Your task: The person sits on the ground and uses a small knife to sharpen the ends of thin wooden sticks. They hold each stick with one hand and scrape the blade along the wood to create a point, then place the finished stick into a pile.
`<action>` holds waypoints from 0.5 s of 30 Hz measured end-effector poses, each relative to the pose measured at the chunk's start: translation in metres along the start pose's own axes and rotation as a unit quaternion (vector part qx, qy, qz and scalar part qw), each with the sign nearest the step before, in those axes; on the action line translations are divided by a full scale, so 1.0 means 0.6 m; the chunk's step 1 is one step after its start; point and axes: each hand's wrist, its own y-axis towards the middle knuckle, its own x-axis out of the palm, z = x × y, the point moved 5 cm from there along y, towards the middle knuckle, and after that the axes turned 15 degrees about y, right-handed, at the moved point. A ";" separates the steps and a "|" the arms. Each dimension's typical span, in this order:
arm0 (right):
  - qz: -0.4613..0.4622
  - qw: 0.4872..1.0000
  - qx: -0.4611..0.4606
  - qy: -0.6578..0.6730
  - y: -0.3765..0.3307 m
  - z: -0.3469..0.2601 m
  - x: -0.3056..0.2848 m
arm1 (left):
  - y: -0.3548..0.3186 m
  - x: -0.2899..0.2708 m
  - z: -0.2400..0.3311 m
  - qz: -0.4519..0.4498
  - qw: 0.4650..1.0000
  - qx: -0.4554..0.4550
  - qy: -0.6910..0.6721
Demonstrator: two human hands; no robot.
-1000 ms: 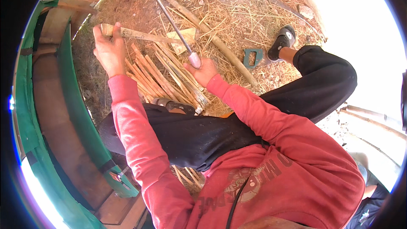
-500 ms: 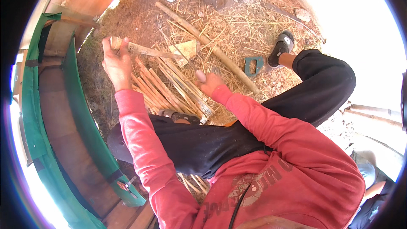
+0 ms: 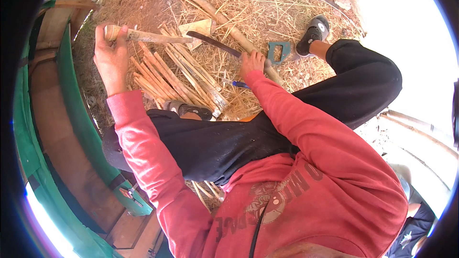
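Note:
My left hand (image 3: 111,56) grips the near end of a short bamboo stick (image 3: 150,36), held level above a pile of split bamboo strips (image 3: 177,79). My right hand (image 3: 252,62) is closed on the handle of a long dark blade (image 3: 213,44), whose tip points left toward the stick's far end. Blade and stick lie close together near a pale wood offcut (image 3: 198,29). Both arms wear red sleeves.
A long bamboo pole (image 3: 224,19) lies across the straw-covered ground. A teal hand saw (image 3: 278,50) and a blue-handled tool (image 3: 237,84) lie near my right hand. A green and wooden frame (image 3: 76,114) curves along the left. My black-trousered legs and shoes fill the middle.
My right hand brought the blade down from upright to lying low, pointing left at the stick. My left hand has kept the stick raised, shifting little.

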 end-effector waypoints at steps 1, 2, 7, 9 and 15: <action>-0.023 1.000 -0.017 -0.008 -0.004 -0.002 0.010 | -0.007 -0.009 0.001 0.004 0.999 0.001 0.033; -0.108 0.993 -0.035 0.013 -0.010 0.004 0.045 | -0.014 -0.021 0.011 0.008 0.998 0.003 0.066; -0.264 0.964 -0.013 0.012 -0.049 0.020 0.129 | -0.017 -0.011 0.000 -0.010 0.999 -0.013 0.034; -0.311 0.948 -0.035 -0.053 -0.040 0.020 0.143 | -0.022 -0.011 0.011 0.004 0.999 0.006 0.045; -0.338 0.937 -0.069 -0.046 -0.066 0.004 0.146 | -0.038 -0.009 0.048 0.022 1.000 -0.007 0.002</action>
